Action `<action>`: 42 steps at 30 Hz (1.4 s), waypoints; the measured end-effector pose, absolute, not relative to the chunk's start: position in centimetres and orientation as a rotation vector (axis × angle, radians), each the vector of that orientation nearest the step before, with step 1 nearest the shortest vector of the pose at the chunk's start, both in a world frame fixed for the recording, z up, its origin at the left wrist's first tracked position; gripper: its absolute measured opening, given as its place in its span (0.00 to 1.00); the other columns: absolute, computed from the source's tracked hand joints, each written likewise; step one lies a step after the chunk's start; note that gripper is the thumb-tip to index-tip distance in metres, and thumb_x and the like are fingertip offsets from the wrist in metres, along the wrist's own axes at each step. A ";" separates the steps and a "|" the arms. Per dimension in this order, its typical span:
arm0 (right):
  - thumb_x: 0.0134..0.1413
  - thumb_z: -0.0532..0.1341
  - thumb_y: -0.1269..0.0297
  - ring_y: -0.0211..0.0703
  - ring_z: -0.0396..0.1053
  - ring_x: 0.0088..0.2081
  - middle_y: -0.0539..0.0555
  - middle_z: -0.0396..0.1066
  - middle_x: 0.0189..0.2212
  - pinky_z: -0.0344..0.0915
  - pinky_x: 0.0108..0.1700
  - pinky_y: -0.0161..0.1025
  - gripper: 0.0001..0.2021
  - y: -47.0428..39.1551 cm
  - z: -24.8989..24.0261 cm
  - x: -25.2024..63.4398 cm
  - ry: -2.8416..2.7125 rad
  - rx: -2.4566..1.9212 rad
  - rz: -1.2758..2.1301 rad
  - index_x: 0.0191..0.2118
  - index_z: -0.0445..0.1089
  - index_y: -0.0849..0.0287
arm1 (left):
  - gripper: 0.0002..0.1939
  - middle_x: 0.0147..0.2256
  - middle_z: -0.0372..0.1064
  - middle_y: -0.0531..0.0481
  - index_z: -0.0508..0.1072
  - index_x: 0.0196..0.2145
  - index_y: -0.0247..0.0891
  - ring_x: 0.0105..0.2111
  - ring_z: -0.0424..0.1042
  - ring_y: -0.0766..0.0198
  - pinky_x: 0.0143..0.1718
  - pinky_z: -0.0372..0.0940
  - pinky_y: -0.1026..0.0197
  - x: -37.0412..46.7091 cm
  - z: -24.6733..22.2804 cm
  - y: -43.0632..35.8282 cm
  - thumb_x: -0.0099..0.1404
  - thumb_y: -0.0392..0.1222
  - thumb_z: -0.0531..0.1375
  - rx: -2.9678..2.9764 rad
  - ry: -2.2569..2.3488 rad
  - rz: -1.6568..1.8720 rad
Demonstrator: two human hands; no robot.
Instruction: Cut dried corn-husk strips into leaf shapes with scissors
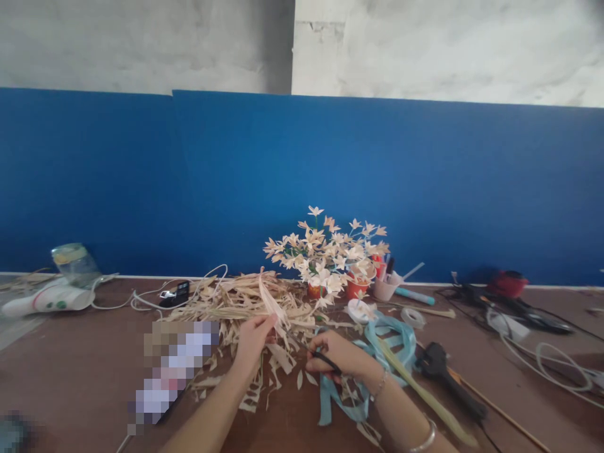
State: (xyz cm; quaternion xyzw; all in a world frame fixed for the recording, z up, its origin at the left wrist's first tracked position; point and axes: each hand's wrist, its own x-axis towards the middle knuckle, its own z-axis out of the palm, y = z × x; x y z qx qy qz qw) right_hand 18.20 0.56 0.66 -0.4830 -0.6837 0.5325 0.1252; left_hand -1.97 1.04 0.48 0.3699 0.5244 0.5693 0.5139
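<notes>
My left hand [255,335] pinches a pale dried husk [272,302], whose wide end stands up above the fingers. My right hand [337,353] is closed around the dark handles of scissors [326,361]; the blades point left toward the husk and are hard to make out. Under and behind both hands spreads a heap of dried husk strips [226,303]. Small cut petal-shaped pieces [299,379] lie just below the hands. Beyond them, husk flowers [325,245] on thin stems stand in small red pots [357,288].
Light blue ribbon [391,333] curls right of my right hand, near a black glue gun [443,371] and a tape roll [413,318]. A pixelated object [174,371] lies left. Farther left are a tipped paper cup [56,298], a jar [75,264] and white cables [141,299].
</notes>
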 end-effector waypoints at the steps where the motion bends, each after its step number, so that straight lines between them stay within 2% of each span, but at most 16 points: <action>1: 0.42 0.62 0.60 0.29 0.55 0.11 0.44 0.61 0.11 0.51 0.12 0.25 0.11 0.6 0.6 18.2 -1.987 -1.407 1.563 0.29 0.67 0.63 | 0.12 0.14 0.64 0.55 0.74 0.19 0.35 0.17 0.62 0.68 0.20 0.60 0.66 -1.9 0.5 1.0 0.45 0.47 0.65 0.885 1.247 1.351; 10: 0.41 0.63 0.61 0.27 0.55 0.11 0.43 0.59 0.11 0.50 0.12 0.23 0.10 0.4 1.4 18.7 -1.977 -1.364 1.646 0.28 0.68 0.63 | 0.12 0.14 0.64 0.53 0.71 0.18 0.34 0.16 0.62 0.70 0.17 0.55 0.69 -1.7 0.2 1.0 0.45 0.46 0.66 0.881 1.145 1.176; 16: 0.40 0.64 0.61 0.28 0.55 0.13 0.43 0.59 0.12 0.50 0.13 0.24 0.10 0.3 1.8 19.4 -1.996 -1.351 1.718 0.28 0.67 0.62 | 0.14 0.16 0.65 0.54 0.72 0.20 0.33 0.16 0.62 0.70 0.17 0.56 0.68 -1.5 -1.2 1.1 0.44 0.47 0.67 0.878 1.108 1.143; 23: 0.39 0.64 0.60 0.28 0.54 0.14 0.44 0.59 0.13 0.50 0.15 0.26 0.11 0.8 1.5 20.9 -2.070 -1.330 1.771 0.29 0.68 0.62 | 0.15 0.15 0.67 0.51 0.71 0.19 0.34 0.17 0.65 0.68 0.18 0.56 0.68 -0.6 -2.1 0.7 0.44 0.50 0.66 0.889 1.072 1.073; 27: 0.38 0.65 0.61 0.28 0.54 0.14 0.43 0.59 0.13 0.50 0.14 0.24 0.11 0.9 1.4 21.1 -2.059 -1.328 1.786 0.28 0.67 0.62 | 0.15 0.13 0.66 0.51 0.69 0.16 0.34 0.16 0.65 0.67 0.17 0.57 0.67 -0.4 -1.8 0.5 0.44 0.49 0.65 0.922 1.102 1.050; 33: 0.38 0.66 0.59 0.28 0.57 0.14 0.44 0.63 0.15 0.54 0.15 0.25 0.14 1.2 1.8 21.6 -2.086 -1.306 1.844 0.31 0.68 0.62 | 0.12 0.17 0.69 0.53 0.68 0.22 0.36 0.19 0.70 0.64 0.19 0.61 0.65 -0.3 -0.7 0.1 0.43 0.45 0.65 0.863 1.118 1.103; 42: 0.36 0.68 0.59 0.28 0.57 0.14 0.44 0.63 0.16 0.54 0.15 0.25 0.16 1.0 2.4 22.3 -2.040 -1.100 2.041 0.31 0.68 0.65 | 0.12 0.22 0.72 0.50 0.72 0.29 0.35 0.19 0.69 0.65 0.22 0.62 0.65 1.2 -0.7 -0.8 0.43 0.39 0.64 0.833 0.956 1.021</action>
